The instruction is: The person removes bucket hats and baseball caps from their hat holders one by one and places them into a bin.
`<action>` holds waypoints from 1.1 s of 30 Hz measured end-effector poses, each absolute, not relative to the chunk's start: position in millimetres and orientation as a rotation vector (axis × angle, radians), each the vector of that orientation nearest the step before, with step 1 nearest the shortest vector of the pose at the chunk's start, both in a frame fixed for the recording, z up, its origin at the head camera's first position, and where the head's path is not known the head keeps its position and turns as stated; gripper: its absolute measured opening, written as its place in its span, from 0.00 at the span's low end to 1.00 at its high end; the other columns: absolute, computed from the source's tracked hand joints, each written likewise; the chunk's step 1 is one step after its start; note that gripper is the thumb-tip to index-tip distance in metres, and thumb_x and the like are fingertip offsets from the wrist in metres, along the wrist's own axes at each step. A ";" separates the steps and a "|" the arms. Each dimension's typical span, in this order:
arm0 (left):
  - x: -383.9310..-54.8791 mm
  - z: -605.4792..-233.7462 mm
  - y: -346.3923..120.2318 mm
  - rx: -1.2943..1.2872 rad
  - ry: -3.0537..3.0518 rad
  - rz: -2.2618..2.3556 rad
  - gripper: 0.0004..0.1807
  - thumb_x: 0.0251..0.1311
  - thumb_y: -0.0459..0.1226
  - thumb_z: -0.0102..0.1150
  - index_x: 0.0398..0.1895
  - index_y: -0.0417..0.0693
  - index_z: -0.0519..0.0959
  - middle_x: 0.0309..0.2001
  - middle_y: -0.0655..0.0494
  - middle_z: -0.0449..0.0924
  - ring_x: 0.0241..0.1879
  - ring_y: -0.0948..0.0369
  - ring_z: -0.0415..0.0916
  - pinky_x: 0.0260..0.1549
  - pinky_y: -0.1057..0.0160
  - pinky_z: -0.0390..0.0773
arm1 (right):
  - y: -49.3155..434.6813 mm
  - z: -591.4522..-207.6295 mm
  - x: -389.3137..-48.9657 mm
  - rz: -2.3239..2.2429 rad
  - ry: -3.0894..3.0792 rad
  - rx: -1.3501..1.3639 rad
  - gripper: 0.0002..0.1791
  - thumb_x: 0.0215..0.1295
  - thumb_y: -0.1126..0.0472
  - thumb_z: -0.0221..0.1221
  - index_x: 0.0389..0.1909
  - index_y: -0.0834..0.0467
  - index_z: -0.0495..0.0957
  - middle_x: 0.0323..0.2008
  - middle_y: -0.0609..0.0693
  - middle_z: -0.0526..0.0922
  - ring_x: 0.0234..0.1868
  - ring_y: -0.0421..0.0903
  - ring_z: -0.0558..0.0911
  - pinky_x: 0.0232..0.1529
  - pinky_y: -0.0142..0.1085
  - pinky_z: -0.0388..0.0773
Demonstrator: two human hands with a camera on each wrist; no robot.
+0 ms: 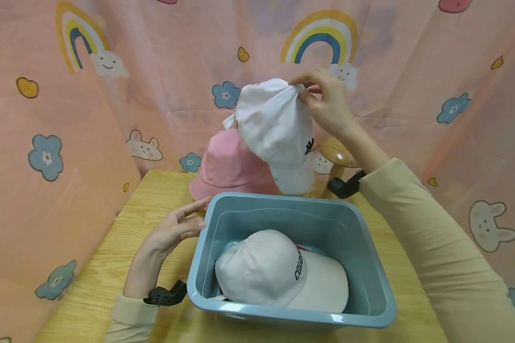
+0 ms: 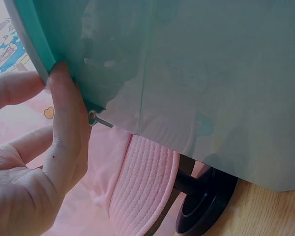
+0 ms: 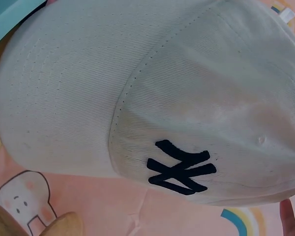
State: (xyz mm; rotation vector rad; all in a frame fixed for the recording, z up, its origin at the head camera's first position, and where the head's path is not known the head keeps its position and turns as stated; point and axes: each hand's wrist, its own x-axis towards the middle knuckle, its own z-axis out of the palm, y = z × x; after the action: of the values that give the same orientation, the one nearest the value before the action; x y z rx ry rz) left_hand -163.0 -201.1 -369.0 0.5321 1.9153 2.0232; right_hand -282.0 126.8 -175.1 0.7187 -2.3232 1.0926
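Up above the back of a blue-grey plastic bin [image 1: 371, 267], my right hand [image 1: 326, 97] pinches a white baseball cap [image 1: 270, 124] by its crown. The cap hangs with its brim down, and its dark letter emblem [image 3: 182, 167] faces the right wrist camera. My left hand [image 1: 171, 231] is at the bin's left rim, thumb and fingertips gripping the edge [image 2: 46, 78]. Inside the bin lies another white cap [image 1: 257, 269] with dark lettering, its brim toward the right. Behind the bin a pink bucket hat [image 1: 227, 159] is partly hidden by the raised cap.
A wooden mushroom-shaped stand [image 1: 336, 155] rises behind the bin at the right. In the left wrist view a black round base [image 2: 206, 201] shows beside the pink hat. Everything stands on a wooden table [image 1: 154, 195] before a pink patterned curtain [image 1: 176, 57].
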 end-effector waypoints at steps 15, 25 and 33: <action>-161.1 -368.0 -200.4 0.545 1.890 2.026 0.36 0.63 0.28 0.54 0.73 0.32 0.52 0.53 0.59 0.74 0.43 0.68 0.81 0.46 0.67 0.80 | 136.0 -166.3 -261.1 1.015 -2.197 0.814 0.14 0.65 0.74 0.52 0.47 0.63 0.81 0.46 0.56 0.78 0.51 0.43 0.75 0.61 0.43 0.74; -161.1 -367.5 -199.7 0.534 1.897 2.021 0.37 0.63 0.28 0.53 0.73 0.32 0.51 0.49 0.61 0.77 0.41 0.69 0.81 0.45 0.67 0.80 | 144.0 -159.1 -245.4 1.020 -2.149 0.876 0.12 0.63 0.74 0.56 0.45 0.62 0.82 0.39 0.33 0.76 0.47 0.31 0.75 0.58 0.41 0.77; -161.4 -367.2 -199.4 0.505 1.912 2.021 0.37 0.63 0.29 0.54 0.73 0.31 0.51 0.52 0.62 0.71 0.39 0.70 0.80 0.44 0.68 0.80 | 151.5 -160.2 -226.7 1.052 -2.119 0.934 0.12 0.62 0.75 0.56 0.44 0.64 0.82 0.40 0.30 0.75 0.47 0.34 0.76 0.57 0.35 0.76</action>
State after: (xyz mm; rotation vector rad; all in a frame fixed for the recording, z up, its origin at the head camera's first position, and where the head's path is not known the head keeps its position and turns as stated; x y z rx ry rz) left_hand -161.4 -199.4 -367.2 0.5052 1.9121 2.0214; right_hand -226.7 151.5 -160.2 0.9336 -2.1191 1.0521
